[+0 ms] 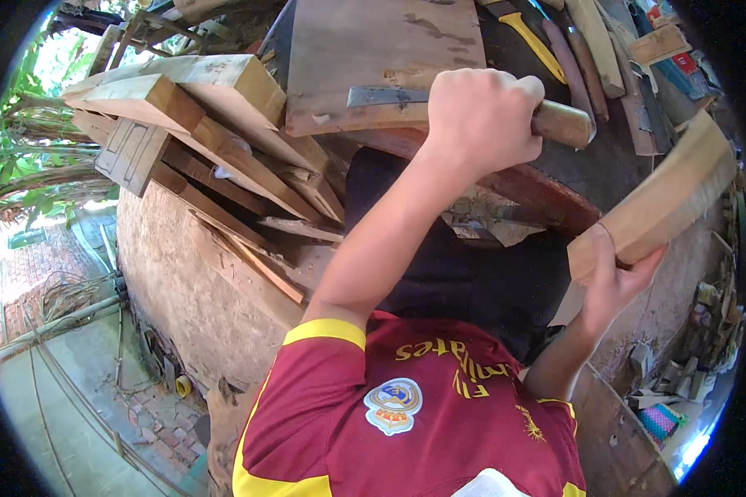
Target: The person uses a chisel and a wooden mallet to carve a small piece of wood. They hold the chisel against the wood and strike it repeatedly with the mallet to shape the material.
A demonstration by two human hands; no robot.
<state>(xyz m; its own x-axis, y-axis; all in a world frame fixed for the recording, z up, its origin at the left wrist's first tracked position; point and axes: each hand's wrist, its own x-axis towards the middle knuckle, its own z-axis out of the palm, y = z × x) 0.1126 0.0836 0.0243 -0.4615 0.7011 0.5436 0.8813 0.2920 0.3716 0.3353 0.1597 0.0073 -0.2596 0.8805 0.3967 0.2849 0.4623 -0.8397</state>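
Note:
My left hand is closed in a fist around a chisel. The chisel's flat dark metal blade points left, over the near edge of a wide wooden board. Its worn wooden handle sticks out on the right side of my fist. In my right hand is a thick wooden block, gripped at its near end with the thumb on top. The block tilts up to the far right and is slightly blurred at its far end. Chisel and block are apart.
Several long wooden beams are stacked on the left. A yellow-handled tool, other handled tools and wood strips lie on the dark bench at the far right. Wood scraps lie at the right. A pale slab stands at the left.

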